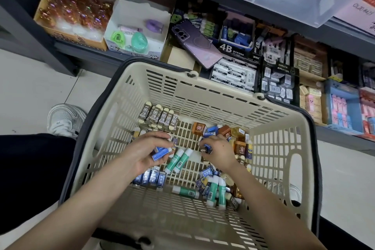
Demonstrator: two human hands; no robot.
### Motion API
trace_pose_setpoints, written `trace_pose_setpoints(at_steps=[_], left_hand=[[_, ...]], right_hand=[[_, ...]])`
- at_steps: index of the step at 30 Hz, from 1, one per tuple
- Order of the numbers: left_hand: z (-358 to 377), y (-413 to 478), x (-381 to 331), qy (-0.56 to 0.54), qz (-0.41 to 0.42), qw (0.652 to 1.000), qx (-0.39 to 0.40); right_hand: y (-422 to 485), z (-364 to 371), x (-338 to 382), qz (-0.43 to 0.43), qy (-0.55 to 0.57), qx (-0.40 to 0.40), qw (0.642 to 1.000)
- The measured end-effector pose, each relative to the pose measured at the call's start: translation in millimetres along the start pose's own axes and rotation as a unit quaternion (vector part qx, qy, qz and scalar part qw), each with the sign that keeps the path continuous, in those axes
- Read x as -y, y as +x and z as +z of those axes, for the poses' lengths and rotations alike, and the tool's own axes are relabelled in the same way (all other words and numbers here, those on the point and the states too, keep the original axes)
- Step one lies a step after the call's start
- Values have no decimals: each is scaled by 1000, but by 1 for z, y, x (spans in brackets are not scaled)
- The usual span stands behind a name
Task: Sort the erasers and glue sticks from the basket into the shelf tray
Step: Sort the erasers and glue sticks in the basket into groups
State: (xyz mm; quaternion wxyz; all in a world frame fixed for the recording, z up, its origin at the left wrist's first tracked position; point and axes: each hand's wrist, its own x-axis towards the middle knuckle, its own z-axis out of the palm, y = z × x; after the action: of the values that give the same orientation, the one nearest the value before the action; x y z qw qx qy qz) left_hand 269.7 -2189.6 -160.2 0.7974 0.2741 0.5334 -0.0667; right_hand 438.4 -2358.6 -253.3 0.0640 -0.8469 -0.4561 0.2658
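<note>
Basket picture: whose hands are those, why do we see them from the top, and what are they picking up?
The camera sits on a person's head, so you look down at their own two arms. They reach into a cream basket full of small erasers and green glue sticks. The left hand holds a blue eraser; the right hand pinches a smaller eraser. Behind the basket is a shop shelf with boxes of more erasers, and a purple phone lies on them.

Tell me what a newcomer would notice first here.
The left hand and right hand both hold blue erasers inside the cream basket at centre. Green glue sticks lie between them on the basket floor. A purple phone rests on the shelf boxes just behind the basket.
</note>
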Motion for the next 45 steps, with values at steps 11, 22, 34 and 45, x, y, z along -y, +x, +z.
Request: trace_pose_setpoints(at_steps=[11, 22, 34, 45], left_hand=[[-9, -13, 0, 72, 53, 996, -18], [4, -33, 4, 181, 87, 979, 45], [18, 50, -11, 61, 60, 983, -164], [23, 67, -26, 30, 49, 981, -185]], right_hand=[[-15, -27, 30, 177, 432, -40, 884], [-20, -72, 110, 145, 670, -28, 727], [-24, -49, 79, 262, 646, -86, 711], [-15, -47, 84, 243, 661, -57, 708]])
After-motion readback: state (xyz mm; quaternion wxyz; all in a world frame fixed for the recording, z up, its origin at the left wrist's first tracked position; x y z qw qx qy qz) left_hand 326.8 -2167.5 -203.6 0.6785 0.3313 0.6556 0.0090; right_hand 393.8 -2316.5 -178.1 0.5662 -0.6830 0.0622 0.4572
